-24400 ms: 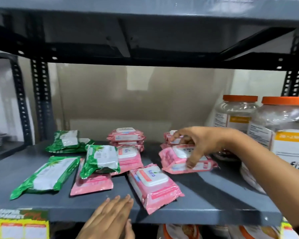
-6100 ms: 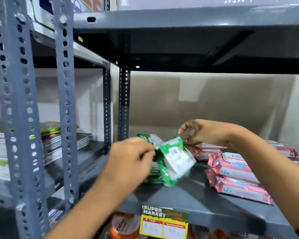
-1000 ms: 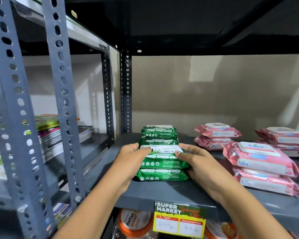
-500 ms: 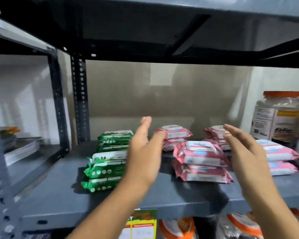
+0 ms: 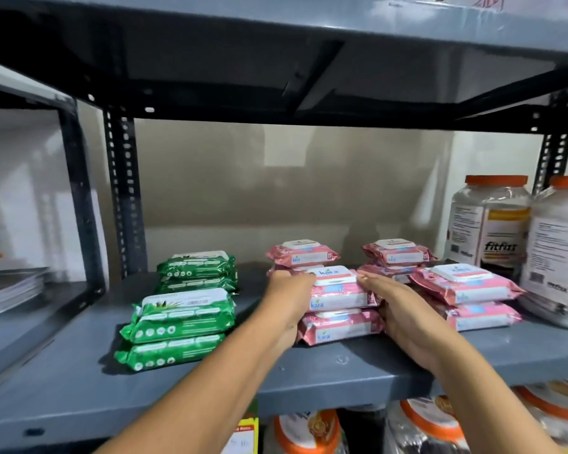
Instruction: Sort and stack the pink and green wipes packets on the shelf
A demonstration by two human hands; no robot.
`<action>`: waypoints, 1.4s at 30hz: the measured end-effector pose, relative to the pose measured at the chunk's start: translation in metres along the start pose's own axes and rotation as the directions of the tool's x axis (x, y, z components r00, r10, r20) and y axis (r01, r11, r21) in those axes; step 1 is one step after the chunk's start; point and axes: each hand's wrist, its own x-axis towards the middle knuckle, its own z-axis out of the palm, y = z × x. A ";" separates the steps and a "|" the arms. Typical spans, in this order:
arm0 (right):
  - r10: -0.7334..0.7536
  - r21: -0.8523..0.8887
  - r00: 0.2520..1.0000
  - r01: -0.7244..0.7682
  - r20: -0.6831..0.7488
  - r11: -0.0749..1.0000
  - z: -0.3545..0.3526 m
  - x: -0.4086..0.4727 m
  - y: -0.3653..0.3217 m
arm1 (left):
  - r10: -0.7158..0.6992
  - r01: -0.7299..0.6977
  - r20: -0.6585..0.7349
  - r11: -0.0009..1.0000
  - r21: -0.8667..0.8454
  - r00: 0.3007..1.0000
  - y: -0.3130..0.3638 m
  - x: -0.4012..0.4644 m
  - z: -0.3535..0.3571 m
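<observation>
Green wipes packets stand in two stacks of two on the left of the grey shelf [image 5: 79, 381]: a front stack [image 5: 177, 326] and a back stack [image 5: 197, 270]. Pink wipes packets fill the middle and right in four stacks of two. My left hand [image 5: 287, 296] presses the left end of the front-middle pink stack [image 5: 340, 306], and my right hand [image 5: 397, 306] presses its right end. Other pink stacks stand at back middle [image 5: 304, 253], back right [image 5: 395, 255] and front right [image 5: 466, 296].
Two clear jars with orange lids [image 5: 489, 224] [image 5: 561, 244] stand at the shelf's right end. A slotted steel upright [image 5: 123, 191] rises behind the green stacks. Books [image 5: 10, 286] lie on the neighbouring shelf at left. More jars [image 5: 305, 434] sit on the shelf below.
My hands left the green front stack, hung open in the air, and now clasp both ends of the front-middle pink stack. The view shifted right.
</observation>
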 end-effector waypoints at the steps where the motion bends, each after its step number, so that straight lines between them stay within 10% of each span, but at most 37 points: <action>1: -0.003 0.000 0.999 0.003 0.033 1.000 0.002 0.000 0.000 | 0.004 -0.004 -0.011 1.000 0.001 1.000 0.001 0.000 -0.002; 8: -0.002 -0.005 0.998 0.003 0.055 1.000 0.004 0.000 0.001 | 0.032 -0.024 -0.077 0.994 0.110 0.997 0.005 -0.009 -0.005; 13: -0.249 -0.268 0.956 0.203 -0.153 0.942 -0.011 -0.028 -0.019 | 0.516 -0.458 -0.117 0.827 0.326 0.848 0.012 -0.030 0.022; 18: -0.495 -0.365 0.839 0.398 -0.226 0.842 -0.088 -0.045 -0.075 | 0.326 -0.313 0.118 0.942 -0.118 0.938 -0.001 -0.032 0.085; 25: -0.229 -0.374 0.917 0.097 -0.327 0.922 -0.176 -0.009 -0.057 | 0.042 -0.040 0.123 0.999 -0.024 0.991 -0.040 0.001 0.172; 37: -0.084 -0.316 0.990 0.045 -0.111 0.948 -0.207 -0.001 -0.034 | 0.051 -0.050 -0.018 0.998 0.030 0.999 -0.058 -0.004 0.203; 42: -0.561 -0.769 0.803 0.224 -0.202 0.598 -0.184 -0.036 -0.044 | 0.447 -0.347 -0.142 0.827 0.442 0.883 -0.048 -0.042 0.192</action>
